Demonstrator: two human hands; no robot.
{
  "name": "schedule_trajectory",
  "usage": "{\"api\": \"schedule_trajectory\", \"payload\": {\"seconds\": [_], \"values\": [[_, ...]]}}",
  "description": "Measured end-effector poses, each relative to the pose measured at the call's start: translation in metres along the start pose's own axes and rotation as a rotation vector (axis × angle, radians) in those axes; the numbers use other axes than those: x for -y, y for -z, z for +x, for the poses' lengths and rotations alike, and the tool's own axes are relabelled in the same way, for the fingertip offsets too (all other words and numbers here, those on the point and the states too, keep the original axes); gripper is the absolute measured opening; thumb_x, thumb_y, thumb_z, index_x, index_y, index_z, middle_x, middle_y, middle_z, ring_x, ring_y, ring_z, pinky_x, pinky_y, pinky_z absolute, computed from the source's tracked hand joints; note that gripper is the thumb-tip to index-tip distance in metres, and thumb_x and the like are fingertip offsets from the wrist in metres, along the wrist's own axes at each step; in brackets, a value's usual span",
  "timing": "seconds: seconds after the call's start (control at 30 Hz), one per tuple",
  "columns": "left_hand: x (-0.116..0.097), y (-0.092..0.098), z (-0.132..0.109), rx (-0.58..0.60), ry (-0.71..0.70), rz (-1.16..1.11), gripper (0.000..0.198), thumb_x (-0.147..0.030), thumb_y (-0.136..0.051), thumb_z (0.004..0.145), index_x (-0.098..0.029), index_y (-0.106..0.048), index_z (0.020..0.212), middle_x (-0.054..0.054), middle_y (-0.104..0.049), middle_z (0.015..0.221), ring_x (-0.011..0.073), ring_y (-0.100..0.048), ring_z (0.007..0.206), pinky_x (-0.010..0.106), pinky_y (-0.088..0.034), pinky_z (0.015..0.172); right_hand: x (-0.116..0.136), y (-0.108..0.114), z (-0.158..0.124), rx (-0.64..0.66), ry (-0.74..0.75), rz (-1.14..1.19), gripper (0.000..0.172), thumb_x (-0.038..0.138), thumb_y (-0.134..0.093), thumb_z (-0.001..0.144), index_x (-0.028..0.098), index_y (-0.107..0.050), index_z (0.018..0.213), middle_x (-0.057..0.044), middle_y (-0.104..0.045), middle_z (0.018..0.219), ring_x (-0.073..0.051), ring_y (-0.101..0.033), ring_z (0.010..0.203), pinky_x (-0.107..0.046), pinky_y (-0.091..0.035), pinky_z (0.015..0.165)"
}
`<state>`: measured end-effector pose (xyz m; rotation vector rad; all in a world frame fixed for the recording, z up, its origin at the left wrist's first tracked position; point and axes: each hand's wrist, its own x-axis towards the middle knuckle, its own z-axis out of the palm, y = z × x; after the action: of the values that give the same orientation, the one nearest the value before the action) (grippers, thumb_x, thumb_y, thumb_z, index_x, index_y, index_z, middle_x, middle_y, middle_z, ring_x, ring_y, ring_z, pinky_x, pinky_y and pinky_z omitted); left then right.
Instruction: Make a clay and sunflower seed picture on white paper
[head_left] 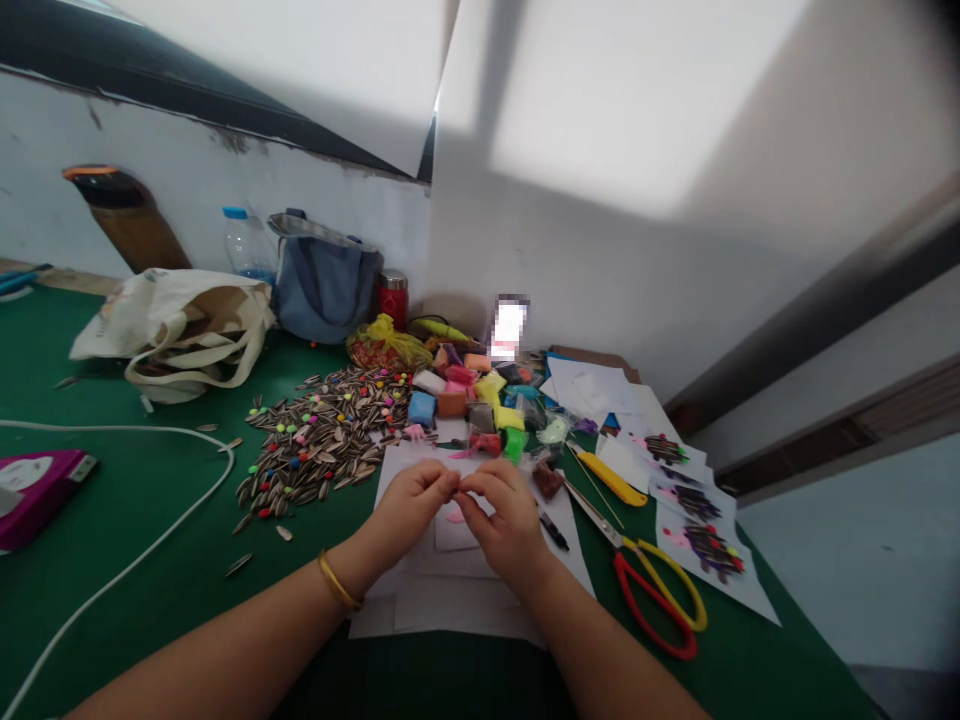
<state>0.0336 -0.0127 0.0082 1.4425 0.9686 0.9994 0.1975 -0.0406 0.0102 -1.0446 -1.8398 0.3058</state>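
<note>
My left hand (412,508) and my right hand (504,518) meet fingertip to fingertip above white sheets of paper (420,600). Both are closed in a pinch, and whatever lies between the fingers is too small and hidden to name. Just under them, a flat pink piece (454,514) shows on a small white sheet. Behind the hands is a pile of small colored clay packets (451,404), several of them wrapped in plastic. Left of the paper spreads a heap of striped sunflower seeds (322,440) mixed with small colored balls.
Scissors (652,590) with red and yellow handles, a yellow cutter (611,478) and a black pen (553,532) lie at right. Beyond them are seed-decorated sheets (720,560). A white cable (172,530), cloth bag (202,340), blue bag (326,285) and blurred phone (510,325) stand around.
</note>
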Motion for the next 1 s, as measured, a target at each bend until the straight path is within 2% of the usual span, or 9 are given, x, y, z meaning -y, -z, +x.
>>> {"api": "schedule_trajectory", "payload": {"seconds": [0.1, 0.23, 0.37, 0.57, 0.67, 0.77, 0.83, 0.93, 1.0], "values": [[-0.003, 0.001, -0.001, 0.010, -0.005, -0.028, 0.038, -0.050, -0.058, 0.086, -0.017, -0.062, 0.068, 0.001, -0.055, 0.069, 0.0169, -0.049, 0.071, 0.027, -0.039, 0.068, 0.000, 0.001, 0.001, 0.001, -0.010, 0.012, 0.011, 0.024, -0.059, 0.091, 0.022, -0.070, 0.094, -0.005, -0.060, 0.088, -0.019, -0.058, 0.084, -0.034, -0.049, 0.076], [-0.008, 0.002, -0.001, 0.057, 0.047, -0.132, 0.030, -0.045, -0.067, 0.082, -0.017, -0.064, 0.072, 0.001, -0.058, 0.071, 0.0162, -0.050, 0.072, 0.027, -0.040, 0.069, -0.002, 0.004, 0.001, 0.004, -0.021, 0.004, 0.014, 0.024, -0.057, 0.093, 0.023, -0.071, 0.096, -0.005, -0.061, 0.089, -0.019, -0.058, 0.083, -0.034, -0.049, 0.075], [-0.008, 0.002, 0.000, 0.011, 0.083, -0.193, 0.030, -0.045, -0.068, 0.080, -0.017, -0.065, 0.070, 0.000, -0.056, 0.068, 0.0155, -0.048, 0.069, 0.026, -0.039, 0.067, -0.006, 0.006, 0.000, 0.004, -0.024, 0.024, 0.017, 0.022, -0.058, 0.092, 0.023, -0.071, 0.103, -0.005, -0.061, 0.093, -0.018, -0.059, 0.086, -0.034, -0.050, 0.078], [-0.002, 0.002, 0.001, 0.068, 0.081, -0.119, 0.031, -0.046, -0.068, 0.080, -0.017, -0.064, 0.070, 0.001, -0.059, 0.069, 0.0161, -0.050, 0.069, 0.027, -0.039, 0.066, -0.005, 0.005, 0.001, 0.028, -0.070, 0.058, 0.011, 0.021, -0.063, 0.089, 0.022, -0.072, 0.096, -0.004, -0.061, 0.090, -0.017, -0.059, 0.083, -0.031, -0.049, 0.076], [0.000, 0.004, 0.003, 0.085, 0.059, -0.047, 0.036, -0.049, -0.061, 0.084, -0.017, -0.064, 0.070, 0.001, -0.059, 0.068, 0.0169, -0.052, 0.069, 0.027, -0.040, 0.066, -0.005, 0.005, 0.003, 0.054, -0.079, 0.072, 0.009, 0.019, -0.064, 0.088, 0.022, -0.072, 0.092, -0.003, -0.061, 0.088, -0.017, -0.059, 0.083, -0.030, -0.048, 0.076], [0.003, 0.013, 0.008, 0.075, -0.005, 0.124, 0.040, -0.049, -0.049, 0.091, -0.017, -0.068, 0.075, 0.004, -0.061, 0.070, 0.0190, -0.055, 0.071, 0.029, -0.042, 0.069, -0.009, 0.006, 0.003, 0.123, -0.104, 0.040, 0.010, 0.016, -0.065, 0.086, 0.021, -0.072, 0.093, -0.003, -0.062, 0.088, -0.017, -0.059, 0.085, -0.030, -0.047, 0.077], [0.006, 0.020, 0.012, 0.098, -0.087, 0.365, 0.032, -0.041, -0.052, 0.090, -0.018, -0.071, 0.078, 0.005, -0.065, 0.078, 0.0204, -0.058, 0.079, 0.030, -0.042, 0.075, -0.014, 0.005, 0.002, 0.218, -0.121, -0.013, 0.011, 0.013, -0.066, 0.085, 0.021, -0.072, 0.090, -0.002, -0.062, 0.086, -0.016, -0.059, 0.085, -0.029, -0.046, 0.077], [0.010, 0.027, 0.014, 0.217, -0.166, 0.724, 0.020, -0.027, -0.056, 0.088, -0.019, -0.072, 0.081, 0.005, -0.065, 0.085, 0.0205, -0.058, 0.085, 0.030, -0.042, 0.079, -0.022, 0.000, 0.000, 0.392, -0.114, -0.119, 0.009, 0.012, -0.068, 0.082, 0.020, -0.073, 0.083, -0.002, -0.063, 0.084, -0.016, -0.059, 0.082, -0.028, -0.045, 0.077], [0.012, 0.028, 0.014, 0.278, -0.185, 0.869, 0.019, -0.021, -0.055, 0.088, -0.019, -0.073, 0.084, 0.005, -0.065, 0.086, 0.0203, -0.059, 0.087, 0.030, -0.043, 0.079, -0.026, -0.003, -0.001, 0.467, -0.102, -0.184, 0.008, 0.013, -0.070, 0.081, 0.020, -0.074, 0.084, -0.003, -0.065, 0.086, -0.016, -0.060, 0.082, -0.028, -0.045, 0.078]]}}
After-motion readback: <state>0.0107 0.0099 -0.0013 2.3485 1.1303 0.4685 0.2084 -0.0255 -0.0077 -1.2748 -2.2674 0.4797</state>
